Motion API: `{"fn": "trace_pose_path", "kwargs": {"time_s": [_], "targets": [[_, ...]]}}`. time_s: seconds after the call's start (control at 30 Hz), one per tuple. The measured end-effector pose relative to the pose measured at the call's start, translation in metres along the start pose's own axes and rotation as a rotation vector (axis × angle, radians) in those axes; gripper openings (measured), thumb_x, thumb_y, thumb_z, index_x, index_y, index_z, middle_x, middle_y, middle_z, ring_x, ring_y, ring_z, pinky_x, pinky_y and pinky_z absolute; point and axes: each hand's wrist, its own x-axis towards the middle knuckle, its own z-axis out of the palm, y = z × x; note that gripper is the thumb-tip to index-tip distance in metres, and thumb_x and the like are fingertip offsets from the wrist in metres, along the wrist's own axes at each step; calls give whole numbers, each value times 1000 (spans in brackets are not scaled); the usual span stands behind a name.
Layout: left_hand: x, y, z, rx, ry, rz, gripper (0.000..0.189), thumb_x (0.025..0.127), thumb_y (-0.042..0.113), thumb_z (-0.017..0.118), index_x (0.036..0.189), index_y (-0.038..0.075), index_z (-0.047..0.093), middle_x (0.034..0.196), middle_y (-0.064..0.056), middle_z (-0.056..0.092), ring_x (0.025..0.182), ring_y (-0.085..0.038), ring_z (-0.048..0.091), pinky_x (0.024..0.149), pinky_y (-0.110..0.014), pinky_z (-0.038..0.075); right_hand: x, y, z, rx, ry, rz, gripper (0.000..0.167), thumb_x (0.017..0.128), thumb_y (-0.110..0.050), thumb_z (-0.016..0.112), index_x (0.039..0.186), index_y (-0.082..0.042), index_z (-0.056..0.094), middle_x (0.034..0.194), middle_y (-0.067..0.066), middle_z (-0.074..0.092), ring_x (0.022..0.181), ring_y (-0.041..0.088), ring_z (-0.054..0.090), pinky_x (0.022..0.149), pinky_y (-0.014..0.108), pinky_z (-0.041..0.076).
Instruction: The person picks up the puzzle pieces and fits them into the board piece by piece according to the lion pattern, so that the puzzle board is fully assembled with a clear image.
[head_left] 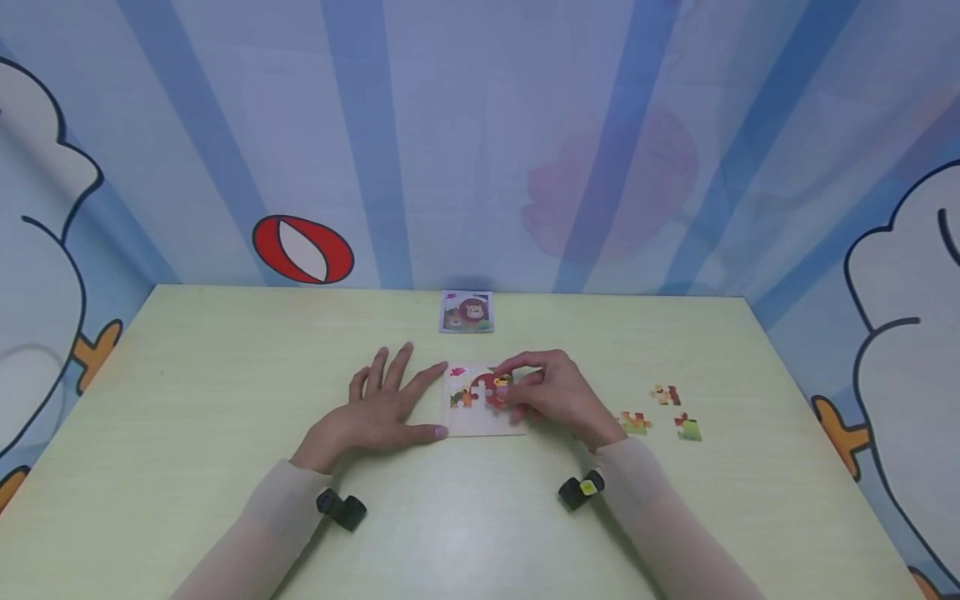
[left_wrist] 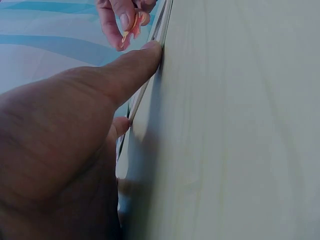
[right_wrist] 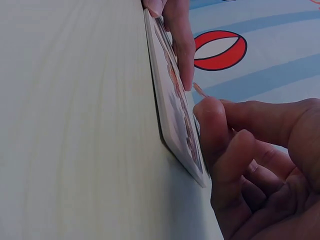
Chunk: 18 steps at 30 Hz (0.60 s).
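A square puzzle board [head_left: 480, 424] lies on the table between the two hands, with joined puzzle pieces [head_left: 462, 398] on its picture area. My left hand [head_left: 375, 419] lies at the board's left side, fingers spread, with index finger and thumb touching its edge. Above the board's right part, my right hand [head_left: 561, 395] pinches a small puzzle piece [left_wrist: 131, 31] between thumb and fingers. In the right wrist view this piece [right_wrist: 199, 90] shows only as a thin edge, tilted above the board [right_wrist: 172, 122]. The right fingers hide part of the picture.
Three loose puzzle pieces lie to the right: one upper piece [head_left: 666, 395], one beside the right wrist [head_left: 635, 422] and one lower right [head_left: 687, 427]. A lion picture card [head_left: 467, 312] stands or lies near the table's back edge. A printed curtain [head_left: 480, 150] hangs behind.
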Motion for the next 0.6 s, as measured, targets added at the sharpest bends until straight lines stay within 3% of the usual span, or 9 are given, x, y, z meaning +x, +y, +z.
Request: {"fn": "trace_pose_path", "kwargs": {"time_s": [0.2,0.6], "targets": [[0,0,0,3,-2,-4,96,95,68,66,172,42,16,183,-12,-14,167,-48,-19,128,-74,-2,5,-2,6,-1,-9,27,28,92,-19,86,120,-20,81,73,10,79,58,17,72,55,27,51],[0,0,-1,1,-2,-6,96,95,69,66,172,42,16,183,-11,-14,167,-47,-19,128,-73,-2,11,-3,11,-28,1,21,22,93,-17,84,115,-19,82,67,8,74,53,16,68,53,27,49]]}}
